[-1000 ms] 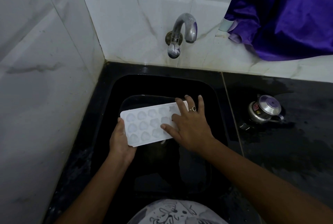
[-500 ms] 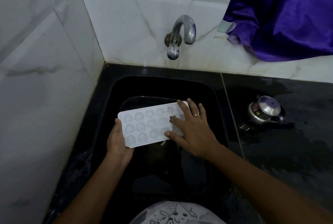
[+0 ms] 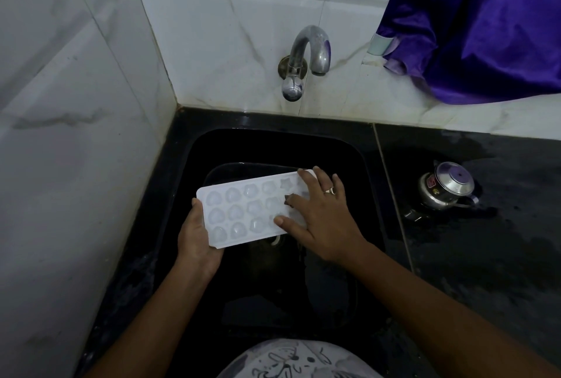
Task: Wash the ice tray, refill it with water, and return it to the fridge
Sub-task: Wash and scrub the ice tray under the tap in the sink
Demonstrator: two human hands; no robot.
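- White plastic ice tray (image 3: 243,210) w/ shaped cells: left hand (image 3: 194,241) grips its left end from below
- right hand (image 3: 321,219) lies flat on tray's right end, fingers spread, not gripping
- tray's held over black sink (image 3: 303,146), below chrome wall tap (image 3: 306,52)
- small steel pot (image 3: 446,186) on black counter (image 3: 485,256), right of sink

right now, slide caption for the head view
Left hand holds a white ice tray over the black sink while the right hand presses on its cells.
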